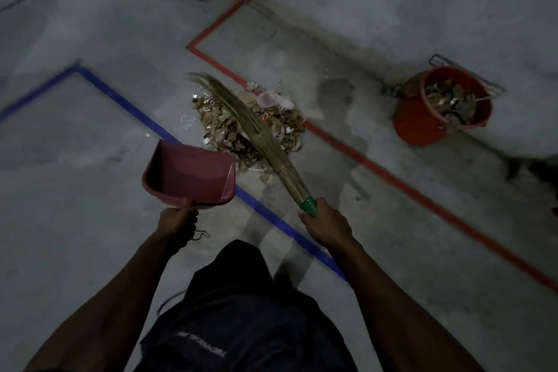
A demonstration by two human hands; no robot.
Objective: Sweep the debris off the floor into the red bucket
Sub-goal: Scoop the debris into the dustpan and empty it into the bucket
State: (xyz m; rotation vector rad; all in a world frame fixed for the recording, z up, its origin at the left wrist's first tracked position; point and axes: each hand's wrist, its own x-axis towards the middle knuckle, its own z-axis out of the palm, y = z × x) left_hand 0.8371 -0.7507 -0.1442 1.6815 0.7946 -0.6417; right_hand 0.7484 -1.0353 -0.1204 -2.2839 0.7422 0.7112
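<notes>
The debris pile [247,127] lies on the concrete floor [90,220], between a blue tape line [126,100] and a red tape line [392,178]. The right hand [327,223] grips the straw broom [256,130], its bristles lying across the pile. The left hand [176,225] is curled round the handle of a pink dustpan [188,174], held just beside the pile. The red bucket [442,106], already holding debris, stands well right of the pile. White lettering on the dark shorts [241,326] is too blurred to read.
</notes>
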